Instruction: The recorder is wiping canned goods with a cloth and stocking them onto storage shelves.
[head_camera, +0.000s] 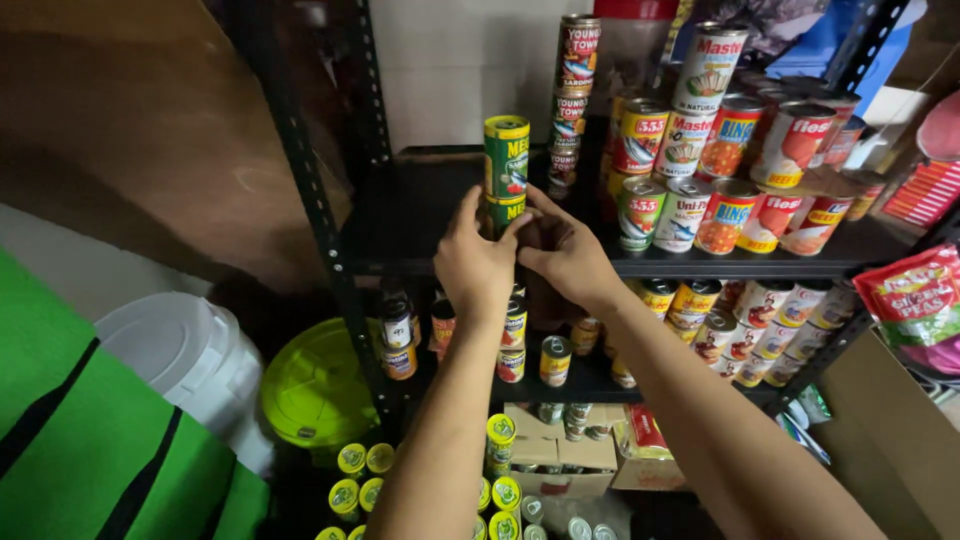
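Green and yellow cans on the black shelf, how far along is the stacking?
Done: one green and yellow can stands atop another on the black metal shelf; the red-labelled cans at right sit in rows. In hand: left hand and right hand meet at the lower green can. Left: more yellow-lidded green cans wait on the floor.

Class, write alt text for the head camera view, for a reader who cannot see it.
Two hands, left and right, meet at the lower of two stacked green cans on a black shelf. Red-labelled cans crowd the shelf's right side; more cans stand below, beside a white bucket.
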